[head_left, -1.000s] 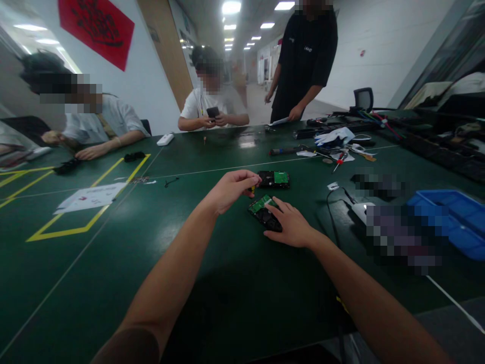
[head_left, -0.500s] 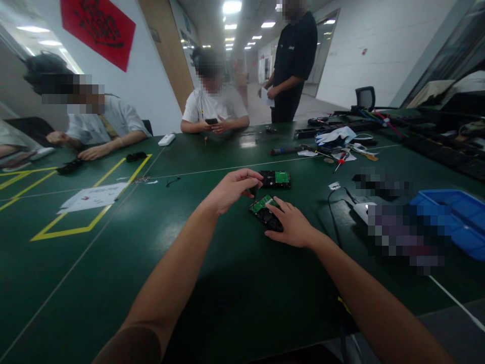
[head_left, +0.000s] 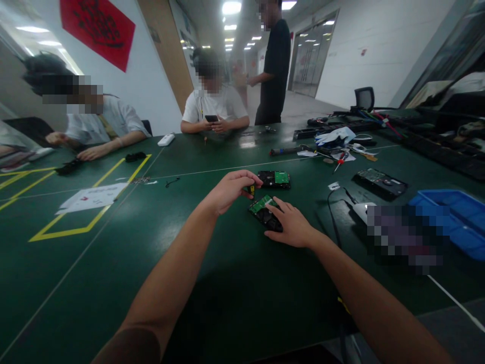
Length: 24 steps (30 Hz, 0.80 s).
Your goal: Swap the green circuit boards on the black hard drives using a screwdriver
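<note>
A hard drive [head_left: 260, 203] with a green circuit board lies tilted on the table before me, its board side up. My right hand [head_left: 292, 222] grips it from the right, thumb at the near edge and fingers over the top, covering part of it. Above its far left corner, my left hand [head_left: 238, 191] pinches a small black-and-yellow tool [head_left: 251, 190], mostly hidden by the fingers. I cannot tell whether the tool touches the drive. Just behind lies a second hard drive [head_left: 281, 178], also with green board showing.
A third hard drive [head_left: 381, 183] lies to the right, near a blue tray [head_left: 454, 222] and a cable [head_left: 330, 207]. Screwdrivers [head_left: 341, 161] and plastic wrap [head_left: 335, 136] sit farther back. A paper sheet [head_left: 93, 197] lies left. People are across the table.
My left hand has turned slightly, and yellow now shows on the tool in its fingers. My right hand and the drive stay put. The standing person has moved left and turned.
</note>
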### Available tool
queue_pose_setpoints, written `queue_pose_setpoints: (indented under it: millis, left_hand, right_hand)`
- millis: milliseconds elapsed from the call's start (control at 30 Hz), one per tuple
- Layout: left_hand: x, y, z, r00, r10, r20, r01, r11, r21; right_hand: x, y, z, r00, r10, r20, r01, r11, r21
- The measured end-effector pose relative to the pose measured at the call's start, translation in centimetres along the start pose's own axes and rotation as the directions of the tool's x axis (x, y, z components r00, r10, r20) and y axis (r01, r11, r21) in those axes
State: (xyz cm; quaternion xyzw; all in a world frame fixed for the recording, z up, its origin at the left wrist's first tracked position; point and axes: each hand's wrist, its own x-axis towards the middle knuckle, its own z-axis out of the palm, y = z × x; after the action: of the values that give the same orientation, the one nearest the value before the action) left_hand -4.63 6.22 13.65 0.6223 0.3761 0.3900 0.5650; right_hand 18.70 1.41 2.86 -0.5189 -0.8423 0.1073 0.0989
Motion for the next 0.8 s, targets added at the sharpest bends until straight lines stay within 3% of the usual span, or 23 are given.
queue_pose_setpoints:
  millis: [567, 800]
  left_hand:
    - [0.07, -0.26, -0.14, 1.000, 0.012, 0.020, -0.010, 0.994, -0.105]
    - [0.12, -0.63, -0.10, 0.999, 0.033, 0.013, -0.033, 0.999, 0.006]
  right_hand:
    - [0.04, 0.15, 0.17, 1.000, -0.002, -0.009, 0.002, 1.000, 0.014]
    - [0.00, 0.16, 0.23, 1.000, 0.004, -0.013, -0.004, 1.000, 0.015]
